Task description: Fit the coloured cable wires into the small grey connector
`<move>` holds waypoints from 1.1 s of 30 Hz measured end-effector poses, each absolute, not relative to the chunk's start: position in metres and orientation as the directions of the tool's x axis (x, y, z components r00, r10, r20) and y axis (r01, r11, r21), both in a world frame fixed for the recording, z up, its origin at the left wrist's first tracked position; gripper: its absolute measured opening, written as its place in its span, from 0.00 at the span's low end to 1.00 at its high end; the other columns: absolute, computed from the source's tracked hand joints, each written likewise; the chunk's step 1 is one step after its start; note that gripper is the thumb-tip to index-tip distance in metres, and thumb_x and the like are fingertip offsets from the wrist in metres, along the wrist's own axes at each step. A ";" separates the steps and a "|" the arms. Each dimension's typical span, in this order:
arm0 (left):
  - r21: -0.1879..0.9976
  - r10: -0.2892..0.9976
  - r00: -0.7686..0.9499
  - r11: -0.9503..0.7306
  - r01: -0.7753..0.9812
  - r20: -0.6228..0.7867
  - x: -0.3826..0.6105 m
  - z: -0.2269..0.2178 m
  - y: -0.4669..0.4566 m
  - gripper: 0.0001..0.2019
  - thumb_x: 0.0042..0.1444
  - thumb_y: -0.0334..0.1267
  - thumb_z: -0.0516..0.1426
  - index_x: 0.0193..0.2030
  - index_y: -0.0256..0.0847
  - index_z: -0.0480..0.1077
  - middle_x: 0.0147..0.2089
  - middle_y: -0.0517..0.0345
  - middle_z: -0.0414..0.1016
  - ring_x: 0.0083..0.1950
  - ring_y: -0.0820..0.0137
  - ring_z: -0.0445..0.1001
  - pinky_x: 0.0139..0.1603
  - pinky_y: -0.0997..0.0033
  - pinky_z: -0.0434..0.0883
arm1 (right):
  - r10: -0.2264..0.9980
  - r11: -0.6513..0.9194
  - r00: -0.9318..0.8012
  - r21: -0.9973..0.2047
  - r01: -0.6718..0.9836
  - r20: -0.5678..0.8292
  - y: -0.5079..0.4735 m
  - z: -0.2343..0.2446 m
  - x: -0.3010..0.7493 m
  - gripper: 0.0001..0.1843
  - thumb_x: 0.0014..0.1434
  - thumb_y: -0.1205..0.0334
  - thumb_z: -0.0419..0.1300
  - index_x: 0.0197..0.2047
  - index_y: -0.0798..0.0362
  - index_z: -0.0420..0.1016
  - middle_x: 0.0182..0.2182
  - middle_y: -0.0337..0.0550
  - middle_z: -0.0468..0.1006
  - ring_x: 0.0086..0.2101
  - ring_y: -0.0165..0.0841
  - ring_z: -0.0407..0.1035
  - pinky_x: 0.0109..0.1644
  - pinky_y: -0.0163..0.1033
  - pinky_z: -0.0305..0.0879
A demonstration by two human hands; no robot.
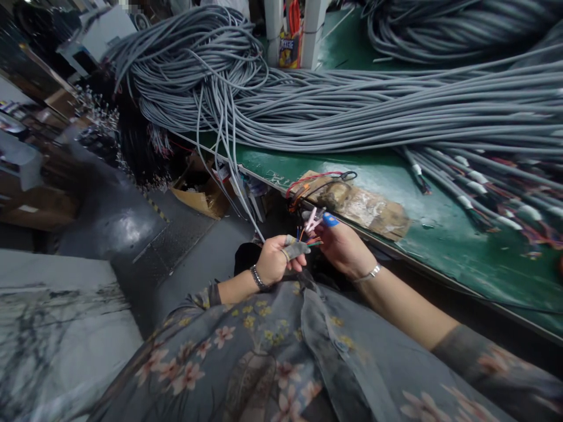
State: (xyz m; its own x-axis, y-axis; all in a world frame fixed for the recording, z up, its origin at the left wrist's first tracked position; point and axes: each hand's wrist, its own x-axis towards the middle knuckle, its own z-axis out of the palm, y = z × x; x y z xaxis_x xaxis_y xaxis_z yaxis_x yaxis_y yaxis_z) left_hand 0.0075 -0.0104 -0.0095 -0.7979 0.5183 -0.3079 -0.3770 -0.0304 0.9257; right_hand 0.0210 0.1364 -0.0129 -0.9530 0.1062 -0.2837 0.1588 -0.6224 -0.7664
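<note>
My left hand point(278, 258), with coverings on some fingers, is closed around the end of a grey cable point(257, 227). Thin coloured wires point(314, 241) in red, green, orange and blue fan out from its fingertips toward the right. Close beside them, my right hand point(345, 249) is closed with a blue wrap on the thumb. At its fingertips is a small pale pink tool point(312, 221), shaped like a clip or small pliers; its exact kind is unclear. Both hands are in front of my body, by the bench edge.
A green bench point(440, 225) carries long bundles of grey cables point(316, 111), several with stripped ends at the right. A worn wooden board point(373, 208) with red and black leads lies at the near edge. Below stands an open cardboard box point(200, 202).
</note>
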 end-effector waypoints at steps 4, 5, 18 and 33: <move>0.928 0.537 -0.786 -0.015 -0.372 -0.306 0.006 -0.007 -0.006 0.25 0.39 0.58 0.63 0.26 0.33 0.68 0.21 0.56 0.70 0.16 0.78 0.64 0.15 0.79 0.55 | 0.154 -0.531 -0.963 -0.841 0.107 -0.220 0.139 -0.020 0.020 0.26 0.44 0.36 0.65 0.30 0.53 0.75 0.25 0.41 0.74 0.26 0.30 0.66 0.31 0.36 0.66; 0.929 0.539 -0.785 -0.012 -0.369 -0.305 0.006 -0.007 -0.006 0.26 0.39 0.58 0.63 0.26 0.33 0.68 0.21 0.56 0.70 0.16 0.78 0.64 0.15 0.80 0.55 | 0.142 -0.529 -0.966 -0.841 0.112 -0.218 0.139 -0.020 0.019 0.27 0.43 0.35 0.65 0.30 0.53 0.75 0.25 0.41 0.74 0.26 0.30 0.66 0.31 0.36 0.65; 0.920 0.509 -0.790 0.009 -0.392 -0.341 0.004 -0.011 -0.003 0.24 0.38 0.57 0.63 0.24 0.34 0.67 0.20 0.56 0.70 0.16 0.79 0.64 0.15 0.81 0.53 | 0.112 -0.707 -0.940 -0.690 0.153 -0.323 0.132 -0.014 0.013 0.24 0.38 0.43 0.71 0.26 0.54 0.73 0.21 0.38 0.72 0.24 0.28 0.65 0.30 0.35 0.65; 0.926 0.498 -0.809 -0.032 -0.377 -0.312 0.011 -0.010 -0.012 0.26 0.39 0.59 0.63 0.27 0.33 0.68 0.22 0.56 0.71 0.17 0.78 0.65 0.17 0.79 0.58 | 0.033 -0.696 -0.953 -0.691 0.195 -0.302 0.139 -0.012 0.022 0.12 0.51 0.51 0.65 0.32 0.52 0.76 0.27 0.40 0.74 0.27 0.28 0.67 0.31 0.33 0.68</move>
